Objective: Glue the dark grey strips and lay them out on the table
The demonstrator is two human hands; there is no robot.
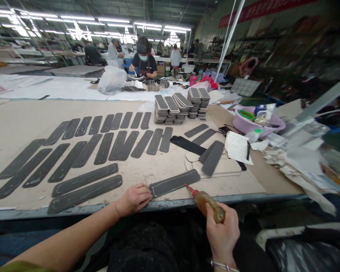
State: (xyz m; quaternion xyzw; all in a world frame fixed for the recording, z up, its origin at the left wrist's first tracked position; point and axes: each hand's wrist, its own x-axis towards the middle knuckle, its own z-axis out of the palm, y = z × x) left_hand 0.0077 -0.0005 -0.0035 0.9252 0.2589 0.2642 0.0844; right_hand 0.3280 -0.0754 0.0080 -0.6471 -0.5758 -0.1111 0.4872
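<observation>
Nearest the camera, the right hand (pixel 222 236) is wrapped around an amber glue bottle (pixel 208 202), its fingers closed on the body and its red nozzle (pixel 190 189) aimed up and left, the tip just beside the right end of a dark grey strip (pixel 174 183). That strip lies slanted near the front edge of the bench (pixel 17 121), on the brown cardboard sheet that covers it. At the strip's left end the left hand (pixel 134 198) rests with its fingers bent — the fingertips (pixel 147 195) press on or right at the strip's rounded end (a ring shows on 1 finger).

To the left, 2 long strips (pixel 85 189) lie side by side, and beyond them more strips are spread in 2 rows (pixel 102 139) across the cardboard. Farther back stand several stacks of strips (pixel 181 105). Right of the held strip, a few loose strips rest over pale cut-out shapes (pixel 221 168), near a written paper note (pixel 238 147) and a pink plastic basin (pixel 257 122) holding small items. Crumpled paper scraps (pixel 289 162) lie at the bench's right end. Behind, a person in a dark top (pixel 144 62) sits at another bench.
</observation>
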